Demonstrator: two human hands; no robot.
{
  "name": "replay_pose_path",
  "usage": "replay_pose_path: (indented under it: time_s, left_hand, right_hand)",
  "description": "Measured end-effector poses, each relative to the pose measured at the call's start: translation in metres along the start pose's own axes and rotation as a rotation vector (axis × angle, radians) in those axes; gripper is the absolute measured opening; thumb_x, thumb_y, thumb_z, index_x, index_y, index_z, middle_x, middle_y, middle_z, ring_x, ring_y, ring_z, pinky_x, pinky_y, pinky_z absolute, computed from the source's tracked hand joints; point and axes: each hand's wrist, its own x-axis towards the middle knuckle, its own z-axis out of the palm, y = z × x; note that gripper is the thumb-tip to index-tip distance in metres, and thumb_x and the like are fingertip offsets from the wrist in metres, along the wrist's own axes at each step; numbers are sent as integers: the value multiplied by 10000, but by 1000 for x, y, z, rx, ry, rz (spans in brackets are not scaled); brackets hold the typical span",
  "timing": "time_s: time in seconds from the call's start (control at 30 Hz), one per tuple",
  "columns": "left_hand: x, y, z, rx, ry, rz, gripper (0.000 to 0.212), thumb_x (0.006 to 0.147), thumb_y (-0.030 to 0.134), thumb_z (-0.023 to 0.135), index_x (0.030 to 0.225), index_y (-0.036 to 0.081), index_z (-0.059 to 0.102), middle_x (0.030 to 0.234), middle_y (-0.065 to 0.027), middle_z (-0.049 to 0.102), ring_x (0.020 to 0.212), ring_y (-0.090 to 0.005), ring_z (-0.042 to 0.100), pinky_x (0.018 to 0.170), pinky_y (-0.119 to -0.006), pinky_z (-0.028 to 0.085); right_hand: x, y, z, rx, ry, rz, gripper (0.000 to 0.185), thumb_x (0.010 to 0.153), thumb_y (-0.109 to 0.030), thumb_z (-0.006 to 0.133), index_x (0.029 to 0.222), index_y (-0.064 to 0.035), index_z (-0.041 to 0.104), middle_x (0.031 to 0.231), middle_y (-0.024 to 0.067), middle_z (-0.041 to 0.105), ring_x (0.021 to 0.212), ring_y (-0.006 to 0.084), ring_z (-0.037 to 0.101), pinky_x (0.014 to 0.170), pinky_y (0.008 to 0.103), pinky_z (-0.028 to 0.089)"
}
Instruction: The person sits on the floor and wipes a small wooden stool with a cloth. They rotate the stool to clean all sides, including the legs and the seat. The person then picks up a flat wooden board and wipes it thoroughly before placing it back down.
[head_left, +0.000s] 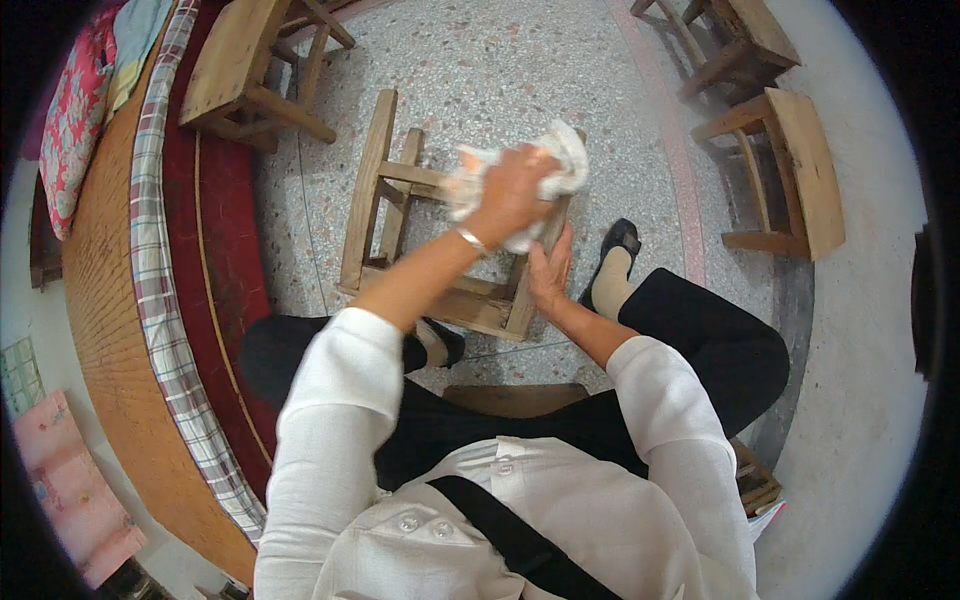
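Note:
A wooden stool (364, 191) lies tipped over on the floor between my feet, its legs pointing away from me. My left hand (516, 184), with a light-coloured bracelet at the wrist, holds a crumpled white cloth (571, 154) against the upper part of the stool's right-hand leg. The cloth and this hand are slightly blurred. My right hand (551, 264) grips the same leg lower down, just below the cloth. The cloth and hands hide part of the leg and of the crossbar.
Another wooden stool (229, 64) stands at the upper left, beside a bed with a checked cloth edge (150, 225). Two more wooden stools (814, 176) (739, 41) are at the right near the wall. Part of a wooden seat (517, 399) shows beneath me.

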Motion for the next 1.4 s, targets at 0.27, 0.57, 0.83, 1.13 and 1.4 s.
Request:
replay_pose_path:
  time_s: [0.27,0.57,0.83,1.13,1.4]
  left_hand:
    - [-21,29,-7,-30,-165,58,498,620,119,783,1091,192,641,1191,-120,504,1074,-344,498,864,-435,478]
    - [-137,58,-38,109,-582,461,384,689,128,685,1055,199,592,1228,-67,502,1037,-264,514,733,-391,473]
    - [-136,-5,-93,104,-742,587,274,723,125,648,984,193,598,1157,-45,493,1063,-262,505,765,-410,494]
    - [-138,-97,-207,399,-861,423,289,741,68,614,992,211,629,1208,-58,516,1106,-278,496,875,-399,466]
    - [-132,18,-38,-266,-478,410,566,525,25,787,1043,168,609,1272,-139,485,1162,-351,471,966,-434,428]
  right_hand:
    - [31,82,-34,120,-303,-89,524,906,-254,468,1343,21,378,1232,150,544,1146,257,523,1006,351,384]
    - [75,50,-47,329,-121,180,497,885,-406,559,1199,-22,589,961,98,610,852,213,592,709,369,505]
    - [59,11,-14,-384,13,-158,753,831,-528,608,1290,30,398,1092,259,608,1034,401,587,913,437,431]
    - [59,13,-17,-354,-41,-147,854,824,-574,595,1365,30,327,1140,275,587,1063,424,570,935,459,417]
    - [60,19,-12,-369,16,-140,838,828,-564,592,1364,25,330,1159,288,576,1073,426,568,929,463,421]
